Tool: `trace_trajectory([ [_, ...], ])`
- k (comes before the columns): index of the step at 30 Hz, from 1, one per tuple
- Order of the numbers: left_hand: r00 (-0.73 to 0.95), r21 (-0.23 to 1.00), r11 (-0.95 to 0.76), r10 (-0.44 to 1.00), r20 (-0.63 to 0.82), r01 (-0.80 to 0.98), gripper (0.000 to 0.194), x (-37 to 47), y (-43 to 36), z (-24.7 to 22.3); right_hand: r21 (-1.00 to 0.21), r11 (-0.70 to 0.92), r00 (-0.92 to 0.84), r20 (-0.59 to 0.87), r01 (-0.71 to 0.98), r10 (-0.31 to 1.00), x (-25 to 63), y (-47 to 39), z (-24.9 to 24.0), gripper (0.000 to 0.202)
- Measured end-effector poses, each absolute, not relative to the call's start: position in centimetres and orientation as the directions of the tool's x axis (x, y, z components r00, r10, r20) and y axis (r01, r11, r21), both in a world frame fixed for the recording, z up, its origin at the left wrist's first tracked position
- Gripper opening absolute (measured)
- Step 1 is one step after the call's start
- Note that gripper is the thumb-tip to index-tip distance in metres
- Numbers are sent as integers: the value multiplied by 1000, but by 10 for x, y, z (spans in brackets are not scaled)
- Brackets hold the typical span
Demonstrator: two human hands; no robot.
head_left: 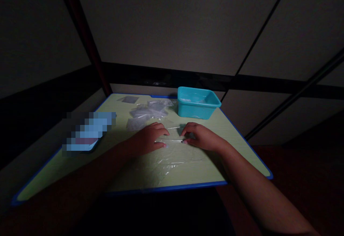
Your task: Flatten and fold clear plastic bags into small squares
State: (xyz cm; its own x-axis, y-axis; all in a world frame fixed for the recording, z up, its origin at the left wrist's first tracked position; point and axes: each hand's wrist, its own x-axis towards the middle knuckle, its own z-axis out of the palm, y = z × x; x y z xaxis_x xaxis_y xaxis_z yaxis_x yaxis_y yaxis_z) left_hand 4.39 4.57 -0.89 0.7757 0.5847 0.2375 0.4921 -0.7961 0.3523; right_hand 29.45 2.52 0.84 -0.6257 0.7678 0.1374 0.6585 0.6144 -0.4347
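A clear plastic bag or sheet lies on the table beneath and between both hands, with shiny folds; its exact outline is hard to make out. My left hand rests over its left part, thumb and fingers apart. Opposite it, my right hand is curved with a gap between thumb and fingers, its thumb tip at a bright edge of the plastic. A pile of clear, flat plastic packets lies just beyond my left hand. Behind my right hand stands a turquoise plastic basket, with something pale inside.
The pale yellow-green table has a blue rim. At its left edge lies a blurred-out light blue object. A flat greyish packet is near the back left. Panelled walls stand behind, and the light is dim.
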Motion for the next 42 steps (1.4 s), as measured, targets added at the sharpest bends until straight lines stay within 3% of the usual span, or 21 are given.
trace_trajectory([
  [3,776,368,-782,596,207,503,41,43,46,-9,-415,591,-612,96,692,785,297,24,8,50],
  [7,775,351,-760,619,131,547,72,40,46,-14,-368,490,-555,-90,790,827,298,21,7,103],
  [10,763,313,-733,645,42,603,92,39,45,-17,-353,452,-544,-228,819,807,297,19,7,118],
  [16,746,278,-704,660,-83,654,99,40,44,-16,-341,439,-537,-290,832,792,295,19,10,120],
  [21,748,296,-699,656,-97,651,97,39,45,-16,-341,445,-542,-285,828,790,296,20,9,116],
  [29,806,325,-762,592,1,560,61,40,47,-18,-365,475,-570,-222,801,791,295,20,10,71],
  [32,815,309,-778,580,20,546,52,41,45,-17,-361,489,-580,-208,794,788,295,21,9,63],
  [37,809,311,-767,588,-7,560,53,42,43,-15,-361,495,-587,-212,790,782,295,21,9,67],
  [42,807,333,-756,590,-24,563,71,40,45,-18,-374,481,-588,-262,793,765,296,19,10,90],
])
